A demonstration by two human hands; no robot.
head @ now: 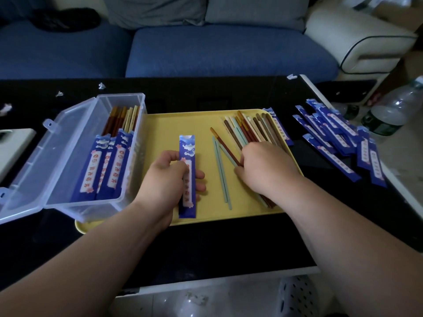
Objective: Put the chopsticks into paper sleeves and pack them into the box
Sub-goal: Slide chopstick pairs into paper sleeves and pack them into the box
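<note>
My left hand holds a blue paper sleeve upright over the yellow tray. My right hand rests on a pile of loose chopsticks in brown, cream and pale green, its fingers pinching a brown chopstick with an orange top. Two pale green chopsticks lie between my hands. The clear plastic box stands open at the left, holding three sleeved pairs. A heap of empty blue sleeves lies right of the tray.
The tray sits on a black table in front of a blue sofa. Plastic bottles stand at the far right. One more sleeve lies at the tray's right rim. Paper scraps dot the table's far side.
</note>
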